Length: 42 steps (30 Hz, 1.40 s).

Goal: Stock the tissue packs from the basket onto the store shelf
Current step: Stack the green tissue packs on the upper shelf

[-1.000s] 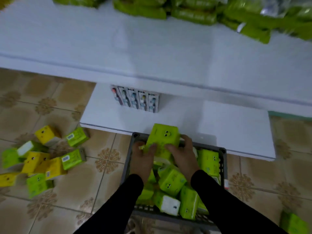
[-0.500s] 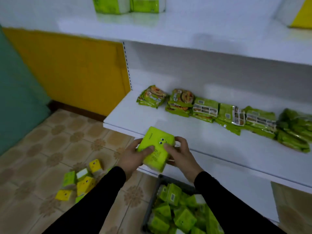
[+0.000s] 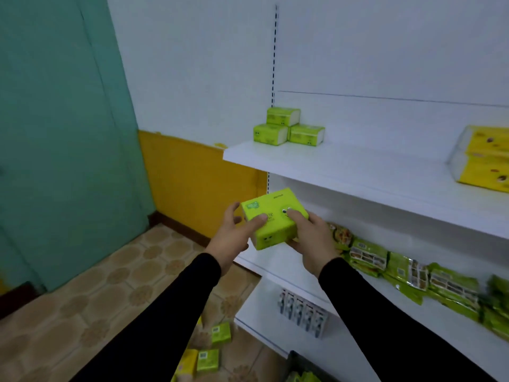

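Observation:
A lime-green tissue pack (image 3: pixel 271 216) with printed eyes is held in the air between both hands, just below the front edge of the upper white shelf (image 3: pixel 358 166). My left hand (image 3: pixel 234 238) grips its left end, thumb on top. My right hand (image 3: pixel 311 238) grips its right end, thumb by the eyes. Three matching green packs (image 3: pixel 286 129) are stacked at the upper shelf's left end. Only a dark corner of the basket (image 3: pixel 296 363) shows at the bottom, with green packs inside.
Large yellow tissue bundles (image 3: pixel 482 158) sit at the upper shelf's right. Green snack packets (image 3: pixel 407 274) line the middle shelf. Small carded items (image 3: pixel 303 310) stand on the lowest shelf. Loose green and yellow packs (image 3: pixel 209 351) lie on the tiled floor. A teal wall stands to the left.
Both hands have lifted the green pack out of the basket and up past the middle shelf toward the upper one. My view has tilted up from the floor to the shelves.

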Each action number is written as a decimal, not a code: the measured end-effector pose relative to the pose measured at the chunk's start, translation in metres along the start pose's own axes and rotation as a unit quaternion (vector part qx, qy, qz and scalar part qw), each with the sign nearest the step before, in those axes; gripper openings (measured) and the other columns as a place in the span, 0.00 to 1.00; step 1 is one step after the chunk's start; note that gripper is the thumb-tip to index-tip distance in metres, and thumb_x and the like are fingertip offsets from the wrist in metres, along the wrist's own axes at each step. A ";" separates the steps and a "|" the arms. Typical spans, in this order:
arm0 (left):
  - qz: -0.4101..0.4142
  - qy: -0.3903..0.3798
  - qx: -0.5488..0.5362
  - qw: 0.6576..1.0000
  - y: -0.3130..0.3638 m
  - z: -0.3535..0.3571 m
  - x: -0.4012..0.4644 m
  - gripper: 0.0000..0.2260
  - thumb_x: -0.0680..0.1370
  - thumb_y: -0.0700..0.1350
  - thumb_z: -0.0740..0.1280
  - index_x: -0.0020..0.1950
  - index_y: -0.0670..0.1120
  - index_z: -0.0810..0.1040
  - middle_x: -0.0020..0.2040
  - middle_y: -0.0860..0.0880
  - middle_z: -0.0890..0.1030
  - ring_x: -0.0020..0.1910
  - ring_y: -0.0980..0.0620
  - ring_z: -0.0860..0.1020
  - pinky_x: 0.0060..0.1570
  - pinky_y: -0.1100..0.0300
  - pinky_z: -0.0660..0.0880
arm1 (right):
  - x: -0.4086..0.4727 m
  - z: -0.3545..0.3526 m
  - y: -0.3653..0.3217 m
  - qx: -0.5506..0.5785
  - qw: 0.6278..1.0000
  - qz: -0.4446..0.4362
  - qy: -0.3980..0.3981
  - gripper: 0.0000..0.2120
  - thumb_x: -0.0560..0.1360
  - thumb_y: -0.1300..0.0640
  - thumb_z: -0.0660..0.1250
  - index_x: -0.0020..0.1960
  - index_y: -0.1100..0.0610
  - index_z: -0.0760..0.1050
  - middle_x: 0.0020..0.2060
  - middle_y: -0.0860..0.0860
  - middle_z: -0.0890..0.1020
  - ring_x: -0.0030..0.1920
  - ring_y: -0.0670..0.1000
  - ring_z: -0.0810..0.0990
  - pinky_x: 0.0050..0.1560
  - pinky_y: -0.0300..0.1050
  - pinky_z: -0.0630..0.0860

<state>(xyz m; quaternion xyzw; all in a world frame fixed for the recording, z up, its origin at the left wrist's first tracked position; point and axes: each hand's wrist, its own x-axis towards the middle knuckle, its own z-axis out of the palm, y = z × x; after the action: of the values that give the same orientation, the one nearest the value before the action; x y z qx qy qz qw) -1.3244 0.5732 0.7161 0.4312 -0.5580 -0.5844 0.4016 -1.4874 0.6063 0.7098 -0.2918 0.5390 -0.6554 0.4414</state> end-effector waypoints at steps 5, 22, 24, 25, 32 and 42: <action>0.038 0.012 -0.001 0.999 0.028 -0.058 0.034 0.29 0.77 0.48 0.70 0.75 0.54 0.61 0.67 0.51 0.72 0.55 0.51 0.79 0.48 0.54 0.79 | 0.022 0.080 -0.007 0.024 1.000 0.001 0.008 0.16 0.76 0.53 0.71 0.61 0.56 0.74 0.55 0.54 0.81 0.47 0.51 0.82 0.37 0.45 0.79; 0.073 -0.064 0.028 0.995 0.099 -0.136 0.236 0.16 0.78 0.45 0.68 0.64 0.46 0.71 0.56 0.48 0.79 0.50 0.50 0.80 0.47 0.54 0.79 | 0.160 0.182 -0.044 -0.198 0.963 -0.158 0.088 0.22 0.78 0.47 0.67 0.68 0.53 0.67 0.57 0.51 0.76 0.50 0.45 0.78 0.40 0.36 0.72; 0.082 -0.083 0.041 0.992 0.101 -0.128 0.260 0.20 0.76 0.45 0.71 0.66 0.46 0.70 0.56 0.49 0.80 0.52 0.49 0.81 0.54 0.51 0.79 | 0.183 0.177 -0.049 -0.239 0.951 -0.174 0.088 0.25 0.79 0.46 0.65 0.71 0.54 0.65 0.57 0.50 0.75 0.51 0.46 0.77 0.41 0.36 0.70; 0.081 -0.099 0.053 0.990 0.103 -0.125 0.271 0.22 0.75 0.44 0.72 0.67 0.46 0.70 0.57 0.49 0.80 0.53 0.50 0.81 0.56 0.51 0.78 | 0.195 0.175 -0.052 -0.256 0.946 -0.176 0.087 0.26 0.79 0.45 0.65 0.72 0.54 0.65 0.57 0.49 0.74 0.52 0.48 0.76 0.44 0.38 0.70; 0.095 -0.148 0.147 0.973 0.113 -0.113 0.335 0.20 0.76 0.37 0.66 0.66 0.48 0.68 0.55 0.53 0.78 0.51 0.55 0.77 0.45 0.64 0.76 | 0.253 0.168 -0.066 -0.328 0.930 -0.143 0.080 0.28 0.79 0.43 0.63 0.74 0.56 0.64 0.54 0.48 0.74 0.51 0.48 0.75 0.50 0.42 0.69; 0.117 -0.160 0.223 0.954 0.108 -0.106 0.403 0.15 0.73 0.41 0.66 0.59 0.46 0.73 0.52 0.45 0.80 0.49 0.47 0.79 0.49 0.53 0.76 | 0.300 0.179 -0.058 -0.388 0.906 -0.097 0.136 0.17 0.77 0.45 0.65 0.59 0.55 0.75 0.52 0.50 0.81 0.51 0.50 0.78 0.51 0.47 0.75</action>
<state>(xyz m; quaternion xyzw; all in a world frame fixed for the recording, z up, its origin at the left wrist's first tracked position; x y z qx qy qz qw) -1.3484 0.1518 0.8010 0.3426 -0.7775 -0.4553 0.2660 -1.4814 0.2601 0.7826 -0.3991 0.7746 -0.4672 0.1500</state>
